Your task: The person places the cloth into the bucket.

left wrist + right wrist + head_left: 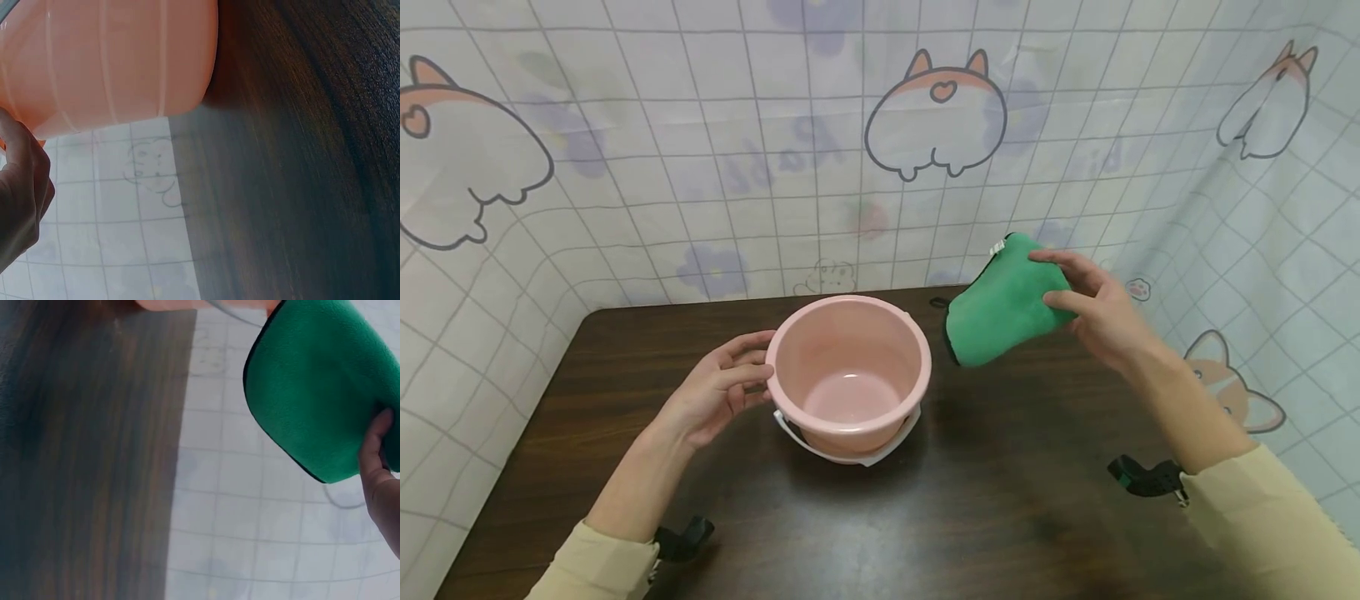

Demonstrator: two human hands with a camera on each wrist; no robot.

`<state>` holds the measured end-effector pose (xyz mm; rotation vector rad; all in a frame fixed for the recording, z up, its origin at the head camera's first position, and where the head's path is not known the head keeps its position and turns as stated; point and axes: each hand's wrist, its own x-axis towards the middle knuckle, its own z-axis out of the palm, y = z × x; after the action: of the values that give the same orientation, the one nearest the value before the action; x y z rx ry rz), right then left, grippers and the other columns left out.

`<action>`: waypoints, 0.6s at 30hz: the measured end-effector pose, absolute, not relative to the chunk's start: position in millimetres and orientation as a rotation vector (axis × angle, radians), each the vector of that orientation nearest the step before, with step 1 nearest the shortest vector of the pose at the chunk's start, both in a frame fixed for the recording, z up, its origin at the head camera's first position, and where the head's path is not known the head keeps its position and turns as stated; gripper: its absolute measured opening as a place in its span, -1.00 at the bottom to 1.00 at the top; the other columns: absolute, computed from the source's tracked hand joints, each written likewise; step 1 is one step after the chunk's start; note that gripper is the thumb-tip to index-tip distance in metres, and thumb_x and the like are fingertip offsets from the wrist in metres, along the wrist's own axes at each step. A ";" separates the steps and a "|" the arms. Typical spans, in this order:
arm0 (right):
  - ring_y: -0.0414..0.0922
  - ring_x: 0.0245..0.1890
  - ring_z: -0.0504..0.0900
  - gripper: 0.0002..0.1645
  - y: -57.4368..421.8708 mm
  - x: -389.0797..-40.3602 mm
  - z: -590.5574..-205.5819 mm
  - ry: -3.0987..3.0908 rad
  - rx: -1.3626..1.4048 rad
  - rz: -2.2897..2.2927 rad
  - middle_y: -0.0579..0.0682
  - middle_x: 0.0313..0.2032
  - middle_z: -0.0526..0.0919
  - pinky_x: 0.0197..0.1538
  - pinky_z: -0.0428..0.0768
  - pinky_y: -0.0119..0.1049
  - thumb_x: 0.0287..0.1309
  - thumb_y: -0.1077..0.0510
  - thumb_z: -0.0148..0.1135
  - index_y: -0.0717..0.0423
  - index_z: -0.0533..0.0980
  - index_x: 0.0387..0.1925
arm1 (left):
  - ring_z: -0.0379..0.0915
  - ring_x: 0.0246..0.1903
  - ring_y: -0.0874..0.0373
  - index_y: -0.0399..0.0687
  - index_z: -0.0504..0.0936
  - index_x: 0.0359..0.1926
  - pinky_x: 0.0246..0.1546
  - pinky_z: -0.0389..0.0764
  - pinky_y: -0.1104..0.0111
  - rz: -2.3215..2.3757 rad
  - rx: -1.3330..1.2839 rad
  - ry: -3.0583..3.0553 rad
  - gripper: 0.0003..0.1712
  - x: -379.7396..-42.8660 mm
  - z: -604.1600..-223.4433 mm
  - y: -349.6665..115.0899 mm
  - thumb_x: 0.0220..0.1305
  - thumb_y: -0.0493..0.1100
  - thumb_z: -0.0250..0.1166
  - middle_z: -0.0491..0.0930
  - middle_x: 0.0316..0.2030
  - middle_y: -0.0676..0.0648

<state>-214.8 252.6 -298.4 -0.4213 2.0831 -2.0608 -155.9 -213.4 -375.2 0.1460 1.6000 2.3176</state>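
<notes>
A pink bucket [850,425] stands upright on the dark wooden table, its white handle [868,458] hanging down at the front. My left hand [722,387] touches the outside of the bucket's rim at its left, fingers loosely bent; no fingers show inside. In the left wrist view, the bucket's side wall [106,62] fills the upper left, with the hand [22,187] beside it. To the right of the bucket, my right hand [1097,308] pinches a green cloth [1007,308] between thumb and fingers, above the table. The cloth [312,394] has black edging, a white tag and a small dark loop.
The dark wooden table [1000,500] reaches back to a wall covering [737,150] with a grid pattern and cartoon dogs. That covering also lines the left and right sides. Black devices [1146,475] are strapped at both wrists.
</notes>
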 end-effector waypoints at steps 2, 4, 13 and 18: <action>-0.04 0.28 0.02 -0.41 250.7 -213.1 -292.8 2.062 -0.454 -2.087 -0.09 0.40 0.11 0.06 0.15 -0.09 0.29 0.38 0.08 0.00 0.35 0.31 | 0.56 -0.21 0.10 -0.21 0.21 0.33 -0.19 0.64 0.26 2.312 0.148 1.608 -0.38 -156.1 -375.1 -213.5 0.30 -0.41 0.20 0.53 -0.01 -0.20; -0.02 0.26 0.03 -0.41 248.8 -212.0 -287.3 2.045 -0.498 -2.106 -0.05 0.39 0.12 0.07 0.16 -0.12 0.29 0.40 0.06 0.01 0.34 0.32 | 0.56 -0.22 0.11 -0.21 0.21 0.33 -0.19 0.64 0.26 2.308 0.148 1.617 -0.38 -156.1 -374.7 -213.3 0.29 -0.41 0.20 0.54 -0.01 -0.20; -0.02 0.16 0.17 -0.43 237.7 -209.1 -266.1 1.943 -0.660 -2.171 0.08 0.30 0.22 -0.10 0.42 -0.36 0.26 0.46 0.03 0.10 0.36 0.29 | 0.57 -0.24 0.13 -0.20 0.21 0.33 -0.19 0.64 0.26 2.290 0.131 1.643 -0.37 -156.6 -374.4 -211.5 0.29 -0.39 0.22 0.54 -0.02 -0.18; -0.03 0.24 0.13 -0.45 228.2 -208.6 -253.8 1.963 -0.724 -2.141 0.06 0.33 0.22 -0.06 0.39 -0.36 0.25 0.45 0.04 0.12 0.39 0.25 | 0.56 -0.23 0.12 -0.19 0.22 0.34 -0.18 0.64 0.26 2.294 0.128 1.636 -0.37 -156.8 -375.3 -211.9 0.29 -0.39 0.22 0.53 0.00 -0.19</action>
<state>-208.6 228.2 -253.8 -0.7242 1.9632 -2.1414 -156.8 -211.9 -375.3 0.1282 1.6356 2.2942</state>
